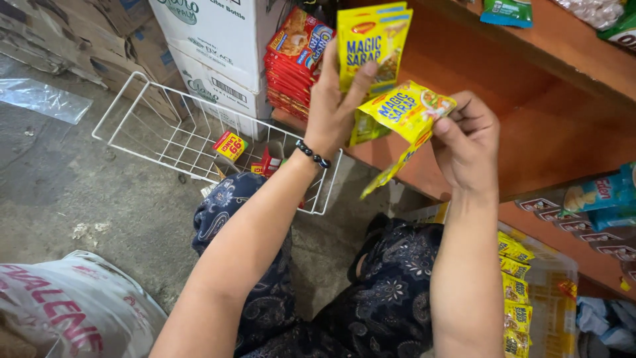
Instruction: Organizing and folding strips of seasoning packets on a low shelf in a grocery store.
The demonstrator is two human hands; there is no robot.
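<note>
you're pinching that yellow sachet strip [405,113] in your right hand [467,142] while your left hand [331,109] is pressing the upper sachets [372,43] flat-fingered, so it's probably tearing or slipping off the wooden shelf [530,99]

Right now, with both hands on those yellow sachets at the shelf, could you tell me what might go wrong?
The left hand only pinches the upright yellow sachets, so they could slip and fan out. The strip in the right hand dangles over the shelf edge and might snag or tear there. Anything dropped may miss the white wire basket and land on the floor.
</note>
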